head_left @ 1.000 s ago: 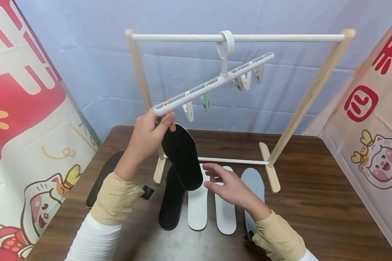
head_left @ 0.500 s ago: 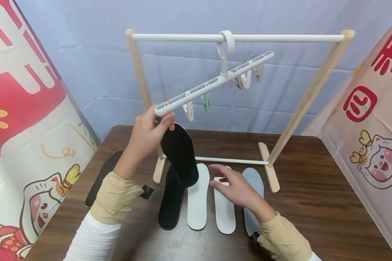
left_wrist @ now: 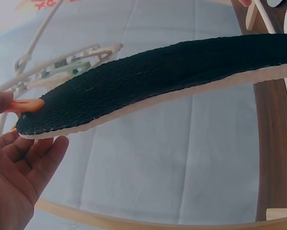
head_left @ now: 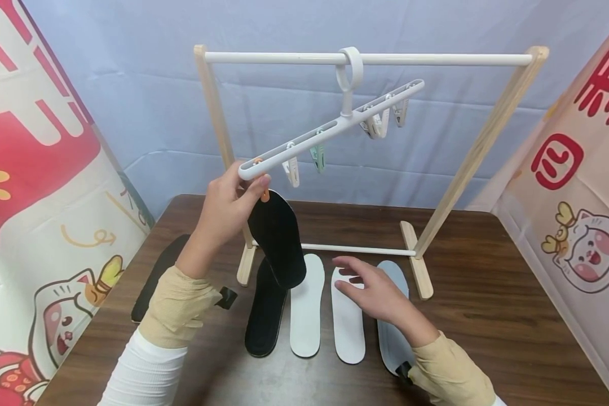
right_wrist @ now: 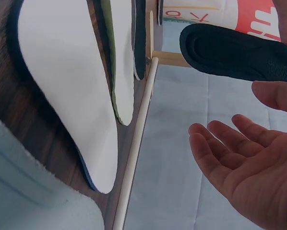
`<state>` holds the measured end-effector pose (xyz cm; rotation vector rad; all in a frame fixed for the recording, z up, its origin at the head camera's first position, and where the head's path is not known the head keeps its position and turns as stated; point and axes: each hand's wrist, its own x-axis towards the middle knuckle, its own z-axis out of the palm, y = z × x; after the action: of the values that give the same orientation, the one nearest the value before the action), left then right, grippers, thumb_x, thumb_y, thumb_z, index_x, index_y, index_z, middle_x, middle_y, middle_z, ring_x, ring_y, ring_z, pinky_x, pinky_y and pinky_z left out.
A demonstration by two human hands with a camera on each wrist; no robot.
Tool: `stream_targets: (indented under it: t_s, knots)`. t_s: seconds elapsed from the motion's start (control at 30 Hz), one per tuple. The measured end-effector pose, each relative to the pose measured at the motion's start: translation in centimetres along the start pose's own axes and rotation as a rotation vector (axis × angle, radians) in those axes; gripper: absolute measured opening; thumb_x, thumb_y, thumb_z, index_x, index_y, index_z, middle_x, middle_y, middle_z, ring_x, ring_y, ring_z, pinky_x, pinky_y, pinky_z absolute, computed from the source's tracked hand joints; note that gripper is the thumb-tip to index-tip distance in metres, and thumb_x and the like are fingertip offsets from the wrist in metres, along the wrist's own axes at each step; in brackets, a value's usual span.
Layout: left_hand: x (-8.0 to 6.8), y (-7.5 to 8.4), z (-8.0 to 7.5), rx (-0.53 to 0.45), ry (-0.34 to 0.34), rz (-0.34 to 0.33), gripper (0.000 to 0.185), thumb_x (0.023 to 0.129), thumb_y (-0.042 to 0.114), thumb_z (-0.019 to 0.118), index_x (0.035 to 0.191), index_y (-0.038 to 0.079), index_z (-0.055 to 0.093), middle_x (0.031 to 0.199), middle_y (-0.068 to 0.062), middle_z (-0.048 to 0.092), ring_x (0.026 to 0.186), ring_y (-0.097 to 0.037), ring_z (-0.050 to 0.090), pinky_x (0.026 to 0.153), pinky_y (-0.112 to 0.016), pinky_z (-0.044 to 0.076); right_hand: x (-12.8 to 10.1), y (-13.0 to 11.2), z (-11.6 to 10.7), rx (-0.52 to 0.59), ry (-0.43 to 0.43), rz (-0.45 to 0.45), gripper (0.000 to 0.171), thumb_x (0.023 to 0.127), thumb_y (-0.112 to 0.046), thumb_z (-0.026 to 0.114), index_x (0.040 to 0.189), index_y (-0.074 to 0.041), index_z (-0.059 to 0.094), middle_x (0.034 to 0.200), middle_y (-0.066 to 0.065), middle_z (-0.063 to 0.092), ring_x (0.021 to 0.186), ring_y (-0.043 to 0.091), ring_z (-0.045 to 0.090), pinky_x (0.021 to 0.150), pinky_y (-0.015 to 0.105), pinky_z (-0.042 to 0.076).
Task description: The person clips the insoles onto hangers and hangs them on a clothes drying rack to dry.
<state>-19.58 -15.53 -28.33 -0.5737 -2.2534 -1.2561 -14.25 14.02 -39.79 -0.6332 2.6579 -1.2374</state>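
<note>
The black insole (head_left: 278, 239) hangs from the orange clip (head_left: 266, 195) at the low end of the tilted clip hanger (head_left: 330, 128). If that clip bites only the edge, the insole could drop. The left hand (head_left: 226, 210) pinches the clip; the right hand (head_left: 375, 292) hovers, fingers (head_left: 346, 264) spread, above the white insole (head_left: 348, 321) on the surface (head_left: 487, 316).

The hanging black insole (head_left: 277, 239) hides the top of the black insole (head_left: 265, 316) lying below it
</note>
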Motion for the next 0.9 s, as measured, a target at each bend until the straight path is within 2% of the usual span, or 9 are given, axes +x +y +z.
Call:
stream_targets:
  t_s: [0.2,0.57,0.9]
  knots:
    - [0.0,0.0,-0.1,0.003,0.000,-0.016,0.020,0.100,0.025,0.066,0.104,0.007,0.060,0.079,-0.003,0.069,0.076,-0.013,0.064,0.068,-0.028,0.044,-0.5,0.4,-0.4,-0.010,0.013,0.008,0.047,0.099,-0.017,0.065,0.143,-0.005,0.053,0.142,0.015,0.058,0.119,0.038,0.064,0.099,0.050,0.050]
    - [-0.1,0.0,-0.2,0.007,0.005,-0.015,0.021,0.099,0.028,0.067,0.106,0.009,0.060,0.079,-0.003,0.069,0.077,-0.011,0.064,0.069,-0.027,0.046,-1.2,1.1,-0.9,-0.020,0.035,-0.013,0.045,0.098,-0.016,0.066,0.141,-0.006,0.056,0.141,0.015,0.060,0.116,0.038,0.065,0.098,0.050,0.051]
    - [-0.1,0.1,-0.1,-0.002,0.010,-0.020,0.021,0.099,0.026,0.067,0.106,0.007,0.061,0.079,-0.004,0.069,0.075,-0.011,0.064,0.069,-0.026,0.048,-2.1,2.0,-1.8,-0.045,0.064,0.006,0.043,0.099,-0.020,0.067,0.139,-0.007,0.057,0.136,0.014,0.062,0.113,0.035,0.066,0.095,0.053,0.052]
